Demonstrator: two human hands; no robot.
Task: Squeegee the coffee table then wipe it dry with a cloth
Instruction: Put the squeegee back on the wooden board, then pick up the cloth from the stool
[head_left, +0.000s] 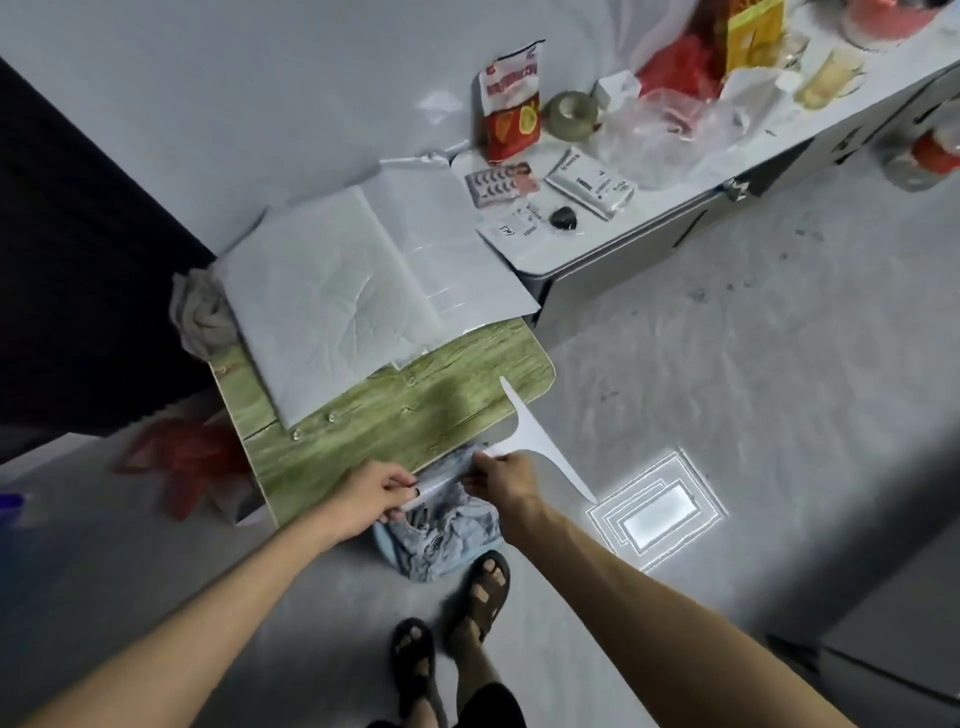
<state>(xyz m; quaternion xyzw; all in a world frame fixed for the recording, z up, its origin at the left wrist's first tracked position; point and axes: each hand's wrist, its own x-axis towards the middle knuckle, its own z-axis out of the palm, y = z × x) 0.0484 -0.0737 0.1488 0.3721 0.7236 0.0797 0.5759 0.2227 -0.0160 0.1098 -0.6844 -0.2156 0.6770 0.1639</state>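
Two hands work at the near edge of the green wood-grain desk. The right hand has its grip closed on the white squeegee, whose blade overhangs the desk's near right corner. The left hand pinches a bluish cloth hanging below that edge. White sheets cover the far half; the near strip lies bare.
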